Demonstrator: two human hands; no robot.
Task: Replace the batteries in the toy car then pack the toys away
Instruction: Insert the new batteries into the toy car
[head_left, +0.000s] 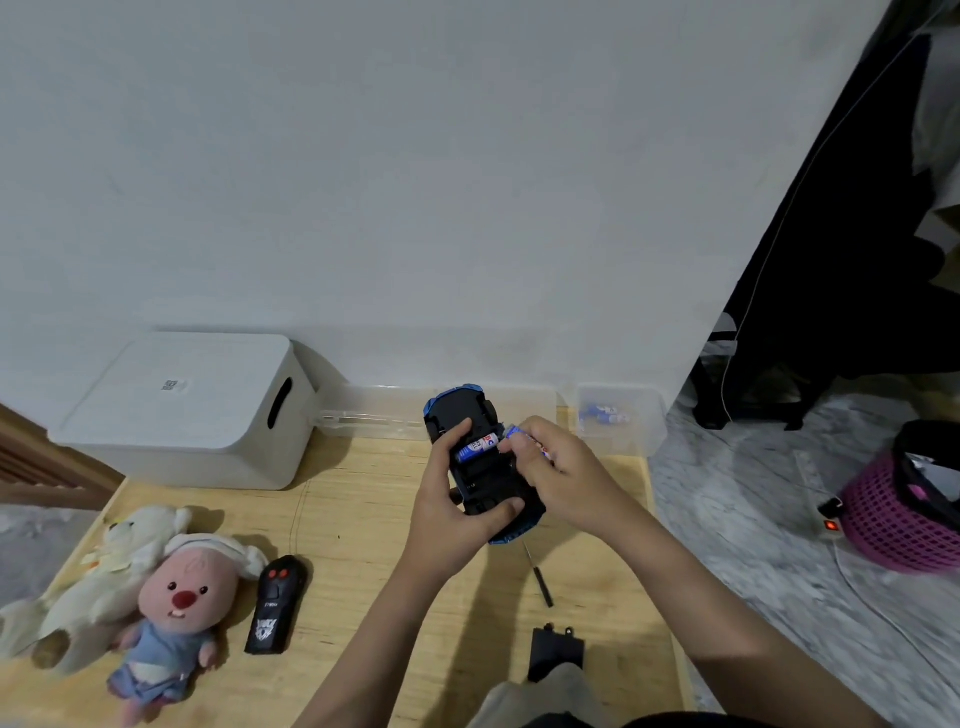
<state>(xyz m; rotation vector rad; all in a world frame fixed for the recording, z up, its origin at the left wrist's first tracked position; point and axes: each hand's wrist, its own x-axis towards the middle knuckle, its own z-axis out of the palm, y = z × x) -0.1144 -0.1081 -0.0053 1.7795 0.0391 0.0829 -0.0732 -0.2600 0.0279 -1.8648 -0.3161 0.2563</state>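
1. Nearest the camera, a black battery cover (555, 653) lies on the wooden board (363, 519); its near edge is hidden behind a pale fold of cloth at the bottom edge of the view, so its full shape cannot be made out.
2. Just beyond the cover lies a thin black screwdriver (538, 576), its tip pointing toward the car.
3. Both forearms rise from the bottom edge, cut off below the elbows.
4. Held upside down above the board, the blue toy car (480, 460) shows its black underside; its near end is covered by the two hands.
5. Left hand (457, 506) grips the car from the left, thumb curled under the near end and fingers laid over the open battery bay.
6. One battery (477, 447) lies in that bay, partly under the left fingertips.
7. Right hand (558, 475) pinches a second battery (514, 432) at the bay's right edge; only its blue end shows, and whether it touches the car cannot be told.
8. Far right, a clear tub (621, 415) by the wall holds more batteries, blurred through the plastic.
9. At far left stands a white bin (192, 410); near left lie two plush toys (156, 597) and a black remote (277, 605).
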